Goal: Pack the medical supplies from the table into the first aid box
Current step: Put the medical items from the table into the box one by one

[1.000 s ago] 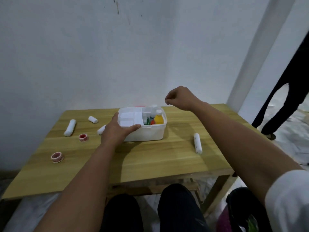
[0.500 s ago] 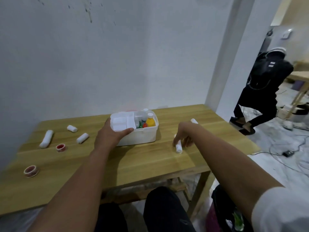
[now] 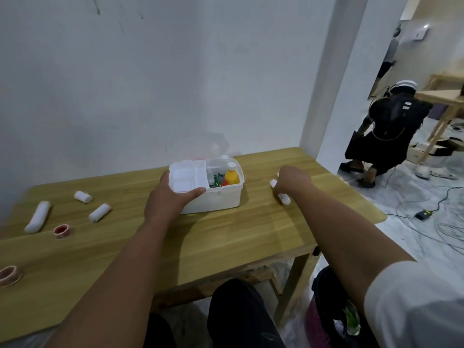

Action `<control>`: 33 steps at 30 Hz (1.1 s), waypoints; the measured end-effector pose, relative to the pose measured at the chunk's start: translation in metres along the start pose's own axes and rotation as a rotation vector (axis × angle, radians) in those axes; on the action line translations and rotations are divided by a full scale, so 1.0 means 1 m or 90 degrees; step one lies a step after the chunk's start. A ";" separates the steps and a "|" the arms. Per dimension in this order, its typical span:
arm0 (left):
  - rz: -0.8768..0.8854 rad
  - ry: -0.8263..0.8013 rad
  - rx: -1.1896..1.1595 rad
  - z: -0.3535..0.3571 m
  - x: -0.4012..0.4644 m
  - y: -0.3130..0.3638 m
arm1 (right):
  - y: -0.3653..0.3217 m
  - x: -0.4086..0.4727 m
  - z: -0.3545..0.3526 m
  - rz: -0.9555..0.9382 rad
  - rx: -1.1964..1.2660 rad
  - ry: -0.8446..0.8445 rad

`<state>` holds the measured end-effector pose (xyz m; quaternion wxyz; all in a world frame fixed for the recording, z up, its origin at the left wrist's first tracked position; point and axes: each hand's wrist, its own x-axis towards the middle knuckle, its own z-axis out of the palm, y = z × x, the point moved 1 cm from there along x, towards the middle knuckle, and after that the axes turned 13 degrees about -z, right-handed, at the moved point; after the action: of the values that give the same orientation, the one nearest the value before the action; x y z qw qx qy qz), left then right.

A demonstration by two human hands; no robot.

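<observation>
Since a second ago the right hand (image 3: 291,179) has dropped from above the first aid box (image 3: 213,189) to curl round a bandage roll (image 3: 283,197) at the box's three o'clock. At table (image 3: 226,237) centre, the left hand (image 3: 168,197) grips the box's near-left corner. Bottles are packed; three rolls (image 3: 100,212) and two tape rings (image 3: 62,231) wait at nine o'clock.

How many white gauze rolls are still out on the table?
4: three left of the first aid box, at and; one under the right hand. Another may hide behind that hand.
</observation>
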<state>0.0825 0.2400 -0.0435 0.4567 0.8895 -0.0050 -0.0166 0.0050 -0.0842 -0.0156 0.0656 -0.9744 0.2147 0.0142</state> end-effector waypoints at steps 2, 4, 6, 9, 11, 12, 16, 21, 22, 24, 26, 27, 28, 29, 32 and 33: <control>0.000 0.006 0.003 0.003 0.000 0.001 | 0.005 0.004 0.000 0.007 0.035 0.027; 0.001 0.011 0.004 0.004 -0.001 0.001 | 0.007 0.008 0.002 0.011 0.072 0.043; 0.001 0.017 0.005 0.004 -0.003 0.001 | 0.009 0.011 0.005 0.030 0.092 0.028; 0.009 0.022 0.008 0.003 -0.006 0.002 | 0.013 0.017 0.013 0.017 0.135 0.004; 0.009 0.016 0.015 0.002 -0.007 0.003 | 0.014 0.018 0.017 0.020 0.150 0.027; 0.008 0.014 0.021 0.001 -0.007 0.002 | 0.014 0.017 0.017 0.023 0.155 0.042; 0.005 0.021 0.037 0.000 -0.009 0.003 | 0.010 0.011 0.014 0.037 0.157 0.063; -0.024 0.025 0.040 -0.003 -0.011 0.000 | 0.003 0.005 0.009 0.047 0.171 0.078; -0.030 0.022 0.041 -0.005 -0.011 -0.001 | 0.001 0.005 0.008 0.041 0.183 0.083; -0.041 0.019 0.041 -0.009 -0.013 -0.003 | -0.003 0.006 0.004 0.024 0.212 0.098; -0.044 0.019 0.038 -0.013 -0.017 -0.004 | -0.011 0.007 -0.004 0.002 0.240 0.113; -0.044 0.021 0.037 -0.014 -0.019 -0.005 | -0.017 0.007 -0.009 -0.011 0.255 0.121; -0.044 0.024 0.036 -0.016 -0.021 -0.005 | -0.023 0.006 -0.014 -0.023 0.271 0.128; -0.040 0.029 0.035 -0.017 -0.023 -0.006 | -0.030 0.006 -0.019 -0.033 0.286 0.134; -0.036 0.046 0.036 -0.020 -0.027 -0.009 | -0.052 0.006 -0.034 -0.071 0.317 0.157; -0.035 0.050 0.035 -0.022 -0.029 -0.010 | -0.059 0.006 -0.039 -0.084 0.325 0.165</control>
<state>0.0542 0.2648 -0.0382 0.4316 0.9013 0.0374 0.0061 0.0354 -0.0388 0.0300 0.2814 -0.9320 0.1539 -0.1688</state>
